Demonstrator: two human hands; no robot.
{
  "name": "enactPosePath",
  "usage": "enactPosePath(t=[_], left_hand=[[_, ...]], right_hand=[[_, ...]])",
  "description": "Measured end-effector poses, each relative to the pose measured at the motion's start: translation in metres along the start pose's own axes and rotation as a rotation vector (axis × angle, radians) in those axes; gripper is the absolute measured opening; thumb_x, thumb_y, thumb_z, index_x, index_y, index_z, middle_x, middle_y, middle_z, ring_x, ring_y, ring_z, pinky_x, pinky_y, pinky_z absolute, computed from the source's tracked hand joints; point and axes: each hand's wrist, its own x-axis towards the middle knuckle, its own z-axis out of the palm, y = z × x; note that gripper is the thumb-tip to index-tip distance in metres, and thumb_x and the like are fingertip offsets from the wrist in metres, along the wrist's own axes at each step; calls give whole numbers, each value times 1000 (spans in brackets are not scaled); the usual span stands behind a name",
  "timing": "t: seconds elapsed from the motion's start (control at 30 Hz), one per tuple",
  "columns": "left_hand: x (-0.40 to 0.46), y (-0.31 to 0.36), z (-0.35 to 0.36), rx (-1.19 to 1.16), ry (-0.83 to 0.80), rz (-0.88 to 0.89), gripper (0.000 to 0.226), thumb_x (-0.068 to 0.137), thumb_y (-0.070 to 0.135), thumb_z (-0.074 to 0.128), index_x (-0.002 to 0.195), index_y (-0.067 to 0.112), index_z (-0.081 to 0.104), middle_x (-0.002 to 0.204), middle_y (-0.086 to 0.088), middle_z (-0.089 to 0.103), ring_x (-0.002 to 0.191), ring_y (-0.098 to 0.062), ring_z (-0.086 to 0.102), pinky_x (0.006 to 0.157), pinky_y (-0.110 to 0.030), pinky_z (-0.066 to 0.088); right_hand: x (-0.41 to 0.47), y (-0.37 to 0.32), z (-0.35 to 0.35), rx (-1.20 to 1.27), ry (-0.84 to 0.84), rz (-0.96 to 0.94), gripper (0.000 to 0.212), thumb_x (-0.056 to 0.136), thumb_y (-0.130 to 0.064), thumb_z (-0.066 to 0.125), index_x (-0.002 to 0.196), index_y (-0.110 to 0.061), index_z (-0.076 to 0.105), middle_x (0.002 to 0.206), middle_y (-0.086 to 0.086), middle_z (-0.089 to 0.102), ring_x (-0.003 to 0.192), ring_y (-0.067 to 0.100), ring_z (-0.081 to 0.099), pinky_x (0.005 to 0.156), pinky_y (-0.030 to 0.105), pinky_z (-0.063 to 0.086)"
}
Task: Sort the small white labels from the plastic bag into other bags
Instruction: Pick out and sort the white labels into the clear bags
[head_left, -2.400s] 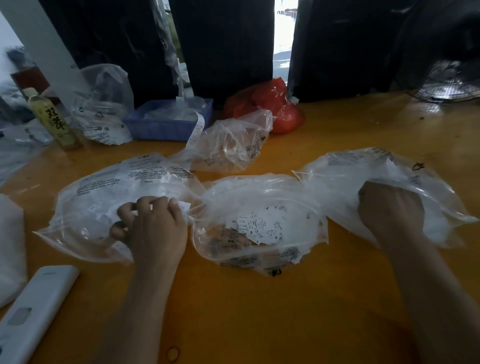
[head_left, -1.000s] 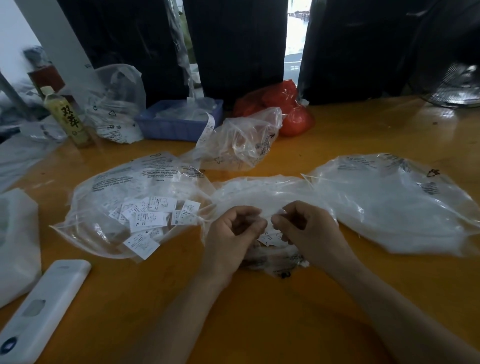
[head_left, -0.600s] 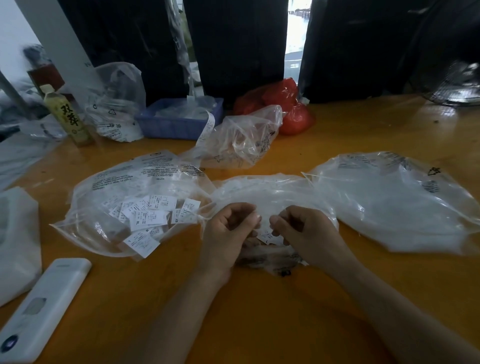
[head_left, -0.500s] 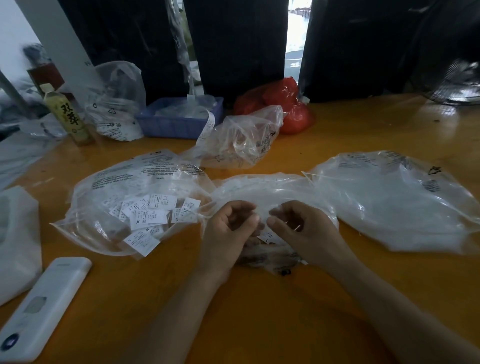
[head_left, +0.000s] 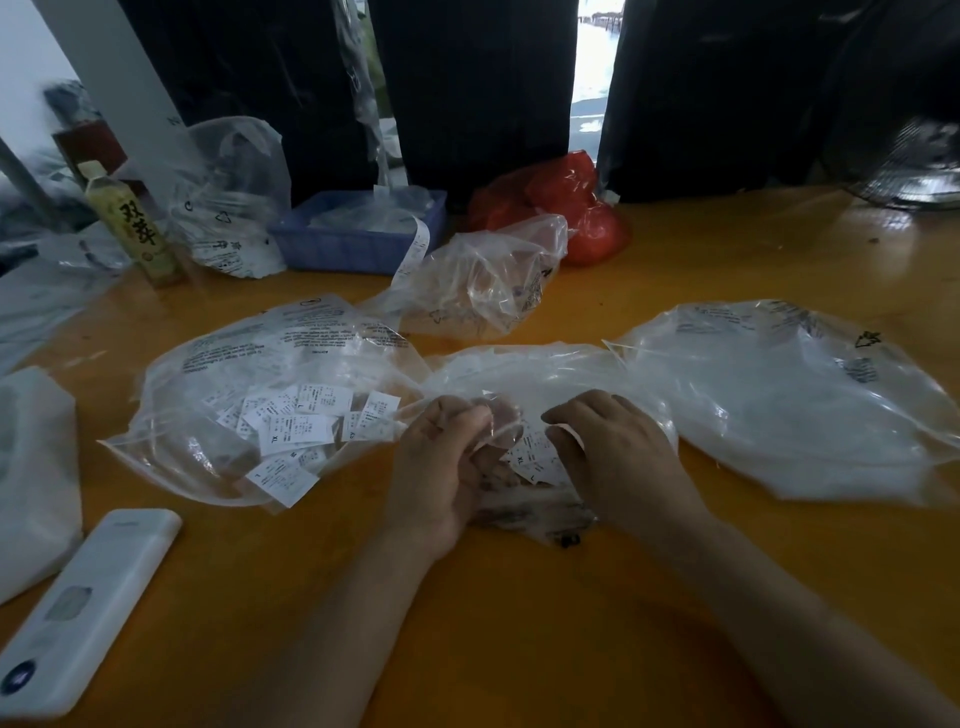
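Note:
Three clear plastic bags lie side by side on the orange table. The left bag (head_left: 270, 358) holds several small white labels (head_left: 306, 421) printed with sizes. The right bag (head_left: 779, 395) looks puffed, and I cannot make out what is in it. Both hands work at the mouth of the middle bag (head_left: 545, 369), where more labels (head_left: 535, 460) lie. My left hand (head_left: 447, 462) grips that bag's plastic edge with curled fingers. My right hand (head_left: 618, 452) is bent over the labels and pinches one at its fingertips.
Behind the bags sit a crumpled clear bag (head_left: 483, 280), a red bag (head_left: 571, 208), a blue tray (head_left: 358, 234), a drink bottle (head_left: 135, 228) and another clear bag (head_left: 228, 192). A white remote-like device (head_left: 88, 597) and a white bag (head_left: 31, 467) lie near left. A fan (head_left: 924, 171) stands far right.
Both hands left the outer bags and came together at the middle bag. Over the last second they have been picking among its labels, and the right hand's fingers have reached further in.

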Motion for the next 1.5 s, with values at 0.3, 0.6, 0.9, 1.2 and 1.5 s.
enactPosePath(t=[0.3,0.6,0.9,1.2,1.5], left_hand=[[-6,0,5,79,6,-5,9,82,18,75,89,21,80,87,-12,74,81,-21,72,67,-32,61],[-5,-5,5,54,42,-35,8,89,4,72,88,11,76,115,-21,77,105,-35,77,73,-24,63],[-5,-6,6,41,49,-11,28,89,27,74,105,5,79,112,-23,77,109,-36,76,89,-34,63],[-7,-5,8,161,37,-8,26,87,22,74,111,11,80,111,-14,80,106,-30,77,84,-28,62],[-6,-8,8,172,21,3,34,87,23,75,110,0,67,109,-17,80,105,-33,78,87,-31,63]], right_hand=[[4,5,14,-155,-169,16,37,101,-46,54,136,-34,56,144,-1,40,132,25,38,109,41,39],[5,3,14,-239,-136,-54,36,100,-47,54,129,-29,66,131,2,54,120,25,49,99,40,47],[2,0,7,87,58,69,25,102,-44,55,106,-22,68,96,-8,69,78,10,65,70,27,51],[-2,4,-10,938,85,310,18,88,-33,78,97,-23,66,83,0,72,74,17,72,68,30,60],[-3,5,-10,1045,148,284,41,81,-38,79,117,-42,61,89,-4,68,81,16,72,74,24,59]])
